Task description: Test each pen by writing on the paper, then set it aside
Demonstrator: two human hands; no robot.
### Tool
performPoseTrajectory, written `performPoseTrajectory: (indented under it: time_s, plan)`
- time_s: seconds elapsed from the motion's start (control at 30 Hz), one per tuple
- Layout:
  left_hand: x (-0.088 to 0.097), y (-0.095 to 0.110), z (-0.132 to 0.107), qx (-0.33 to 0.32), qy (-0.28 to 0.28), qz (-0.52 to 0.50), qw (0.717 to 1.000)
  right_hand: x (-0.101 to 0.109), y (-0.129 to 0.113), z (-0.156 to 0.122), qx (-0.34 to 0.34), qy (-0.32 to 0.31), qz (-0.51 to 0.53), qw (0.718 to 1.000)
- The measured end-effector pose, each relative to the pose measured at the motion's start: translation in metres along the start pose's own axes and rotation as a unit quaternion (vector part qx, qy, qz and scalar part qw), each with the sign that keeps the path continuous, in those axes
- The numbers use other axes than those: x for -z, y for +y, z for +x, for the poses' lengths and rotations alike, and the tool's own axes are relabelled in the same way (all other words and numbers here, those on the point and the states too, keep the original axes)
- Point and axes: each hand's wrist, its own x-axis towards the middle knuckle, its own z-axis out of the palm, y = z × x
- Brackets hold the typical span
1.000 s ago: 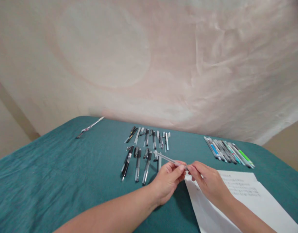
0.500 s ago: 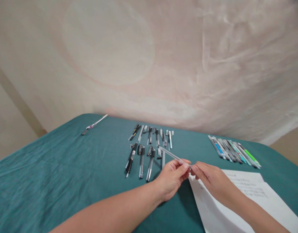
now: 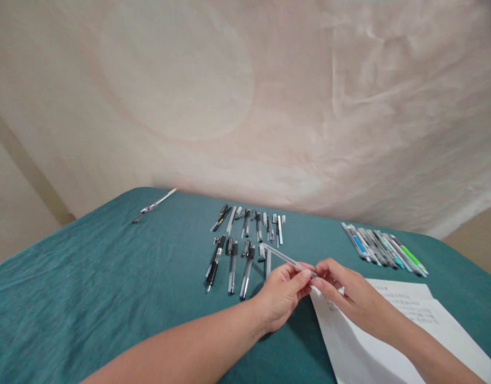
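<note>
A clear-barrelled pen (image 3: 283, 257) slants up and to the left from my left hand (image 3: 287, 293), which pinches it near its lower right end. My right hand (image 3: 345, 290) meets it at that end, thumb and bent index finger on either side of the tip. Whatever small part lies between those fingertips is hidden. Just left of my hands lie several pens in a near row, among them a black pen (image 3: 214, 266) and a clear pen with a dark top (image 3: 247, 273). Small loose caps, such as a dark cap (image 3: 229, 246), lie beside them.
A farther row of pens and caps includes a pale blue pen (image 3: 280, 230). At right lies a bundle of pens (image 3: 381, 248), one bright green. Written sheets of paper (image 3: 437, 341) lie under my right forearm. One separate pen (image 3: 154, 205) rests far left on the green cloth (image 3: 89, 277).
My right hand's fingers have shifted at the pen's end, with the index finger raised and the hand a little more spread. My left hand and the pen stay almost in place.
</note>
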Motion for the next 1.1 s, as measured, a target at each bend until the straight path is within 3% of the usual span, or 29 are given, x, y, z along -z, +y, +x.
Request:
performPoseTrajectory:
  time_s: [0.13, 0.3, 0.43, 0.63, 1.1]
  plan:
    - [0.001, 0.0, 0.001, 0.001, -0.008, 0.001, 1.0, 0.0, -0.002, -0.001, -0.003, 0.008, 0.029, 1.0]
    - [0.001, 0.001, 0.0, -0.004, -0.006, 0.007, 1.0, -0.004, 0.002, 0.001, 0.027, 0.033, -0.012, 0.999]
    - [0.0, 0.001, 0.0, -0.013, -0.029, 0.019, 0.999, -0.003, 0.001, 0.002, 0.023, 0.01, -0.012, 1.0]
    - [0.001, 0.0, 0.0, 0.001, 0.015, 0.02, 1.0, 0.008, 0.002, -0.001, 0.012, 0.003, 0.004, 1.0]
    - [-0.001, 0.004, 0.001, -0.008, 0.014, 0.045, 0.999, 0.007, -0.001, 0.002, 0.024, 0.027, -0.025, 0.999]
